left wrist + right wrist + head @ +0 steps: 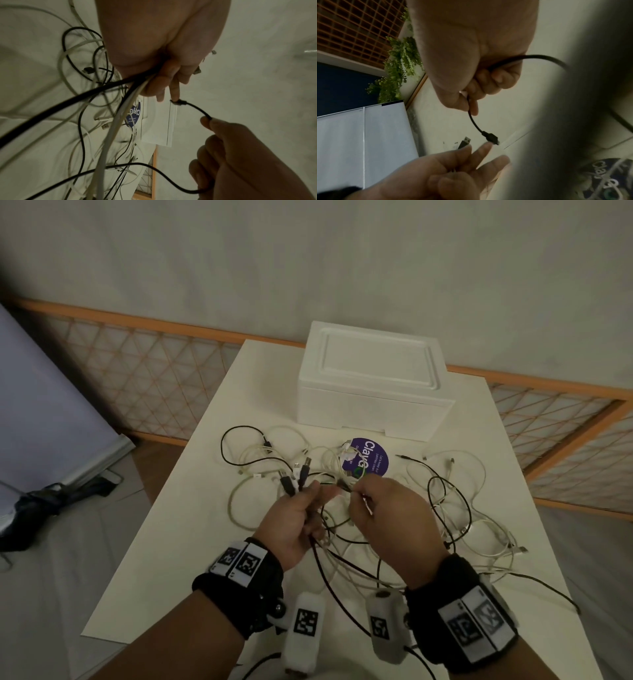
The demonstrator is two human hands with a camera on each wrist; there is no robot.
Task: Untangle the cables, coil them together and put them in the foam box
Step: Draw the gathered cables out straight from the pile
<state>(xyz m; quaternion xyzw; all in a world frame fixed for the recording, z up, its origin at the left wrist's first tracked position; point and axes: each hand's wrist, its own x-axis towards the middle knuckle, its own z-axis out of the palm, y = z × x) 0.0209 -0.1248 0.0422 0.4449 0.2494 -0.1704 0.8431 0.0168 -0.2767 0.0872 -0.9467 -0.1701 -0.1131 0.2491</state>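
A tangle of black and white cables (445,508) lies spread over the white table (171,559). My left hand (313,491) grips a bundle of several cable ends, with USB plugs (294,477) sticking up past the fingers. In the left wrist view the gripped bundle (135,86) runs out under the palm. My right hand (356,491) pinches a thin black cable (471,119) just behind its small black plug (491,138). That plug (179,103) touches the tip of a left finger. The white foam box (373,385) stands behind the cables with its lid on.
A round purple sticker (368,457) lies on the table under the cables, in front of the box. An orange wooden lattice rail (154,364) runs behind the table. A folded dark umbrella (51,501) lies on the floor at the left.
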